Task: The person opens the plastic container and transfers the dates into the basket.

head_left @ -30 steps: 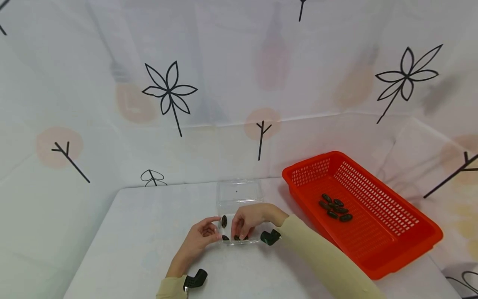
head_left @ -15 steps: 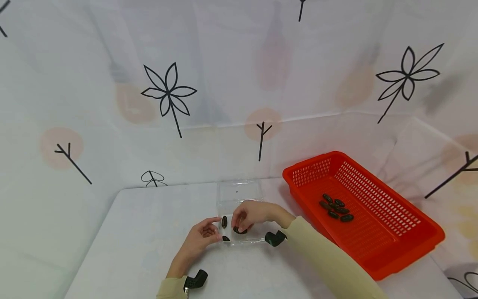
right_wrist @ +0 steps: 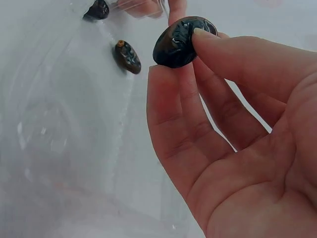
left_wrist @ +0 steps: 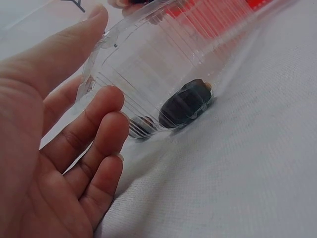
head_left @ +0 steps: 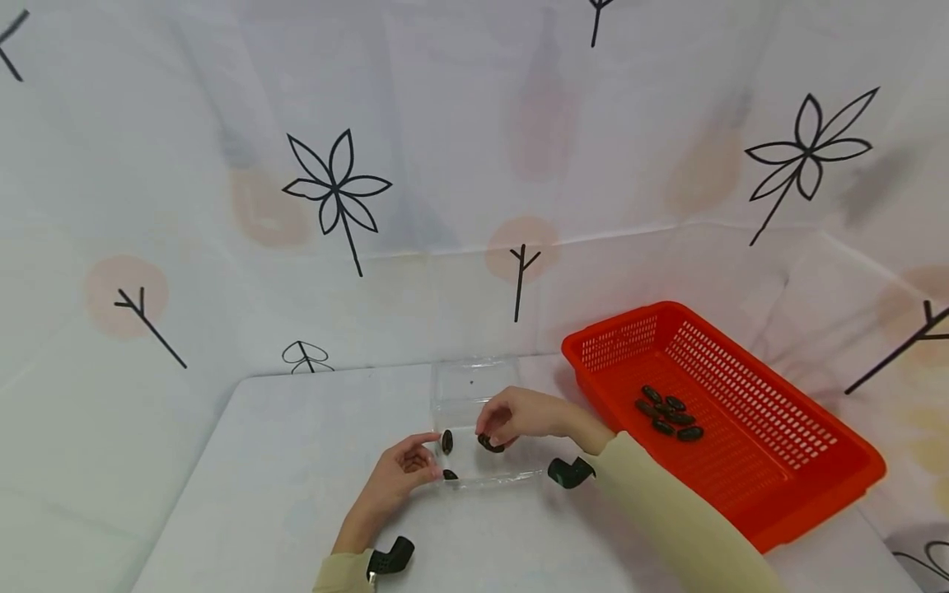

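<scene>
My right hand [head_left: 522,412] pinches a dark, glossy, wrinkled date [right_wrist: 181,42] between thumb and fingers, above a clear plastic box [head_left: 489,482] whose lid is folded back. At the box's left side, my left hand [head_left: 400,469] touches the wall with thumb and index finger spread along it. Its other fingers [left_wrist: 111,134] bend loosely and hold nothing. Two more dates are in the box: an upright one [head_left: 447,442] by the left wall and another [head_left: 450,474] in the near left corner. Through the clear wall the left wrist view shows a date [left_wrist: 185,104] close up.
A red plastic basket [head_left: 741,366] stands to the right, with several dates [head_left: 667,412] on its floor. The lid [head_left: 474,380] lies toward the back edge of the white table [head_left: 296,453]. Behind hangs a white patterned cloth [head_left: 445,165].
My right hand has lifted the date from the box's near side and moved up and to the right. The left hand stays at the box's left wall.
</scene>
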The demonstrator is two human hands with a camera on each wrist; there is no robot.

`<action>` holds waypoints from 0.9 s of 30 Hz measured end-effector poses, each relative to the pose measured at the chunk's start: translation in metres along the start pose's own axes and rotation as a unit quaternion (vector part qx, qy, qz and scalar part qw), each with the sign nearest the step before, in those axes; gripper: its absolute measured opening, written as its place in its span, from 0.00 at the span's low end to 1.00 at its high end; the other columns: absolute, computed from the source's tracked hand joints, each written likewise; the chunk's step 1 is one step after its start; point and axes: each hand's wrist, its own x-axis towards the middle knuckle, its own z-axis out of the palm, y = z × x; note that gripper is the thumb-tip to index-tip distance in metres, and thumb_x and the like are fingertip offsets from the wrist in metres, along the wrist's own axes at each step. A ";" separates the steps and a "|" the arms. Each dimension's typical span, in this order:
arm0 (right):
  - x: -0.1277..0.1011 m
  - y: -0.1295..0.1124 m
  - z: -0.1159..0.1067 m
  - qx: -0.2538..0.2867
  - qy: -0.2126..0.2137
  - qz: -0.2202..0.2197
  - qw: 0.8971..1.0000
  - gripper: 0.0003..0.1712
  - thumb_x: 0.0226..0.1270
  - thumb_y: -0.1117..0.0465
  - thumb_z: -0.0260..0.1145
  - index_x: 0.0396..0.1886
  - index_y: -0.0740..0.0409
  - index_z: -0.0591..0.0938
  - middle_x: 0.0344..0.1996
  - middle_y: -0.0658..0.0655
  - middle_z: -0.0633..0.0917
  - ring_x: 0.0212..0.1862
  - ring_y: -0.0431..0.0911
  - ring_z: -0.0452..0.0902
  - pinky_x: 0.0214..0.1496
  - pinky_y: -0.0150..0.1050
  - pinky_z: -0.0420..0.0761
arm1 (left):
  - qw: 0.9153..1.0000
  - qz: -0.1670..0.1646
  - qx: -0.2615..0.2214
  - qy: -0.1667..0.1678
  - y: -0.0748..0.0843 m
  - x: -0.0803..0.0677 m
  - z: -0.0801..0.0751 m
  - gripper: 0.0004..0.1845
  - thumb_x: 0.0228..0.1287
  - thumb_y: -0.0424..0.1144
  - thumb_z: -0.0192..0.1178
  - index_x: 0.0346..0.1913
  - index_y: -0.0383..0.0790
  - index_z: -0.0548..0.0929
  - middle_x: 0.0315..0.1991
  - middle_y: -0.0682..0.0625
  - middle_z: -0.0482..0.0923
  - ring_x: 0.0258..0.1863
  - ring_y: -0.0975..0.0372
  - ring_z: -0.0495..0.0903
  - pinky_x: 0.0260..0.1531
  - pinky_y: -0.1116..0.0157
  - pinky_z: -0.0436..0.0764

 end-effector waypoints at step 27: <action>-0.076 0.000 -0.048 -0.019 0.138 0.011 0.990 0.12 0.68 0.66 0.66 0.50 0.60 0.84 0.41 0.54 0.86 0.44 0.50 0.82 0.49 0.44 0.81 | 0.999 0.030 -0.006 -0.010 -0.005 -0.001 0.000 0.30 0.58 0.26 0.70 0.63 0.25 0.73 0.36 0.47 0.77 0.33 0.66 0.79 0.36 0.71 0.78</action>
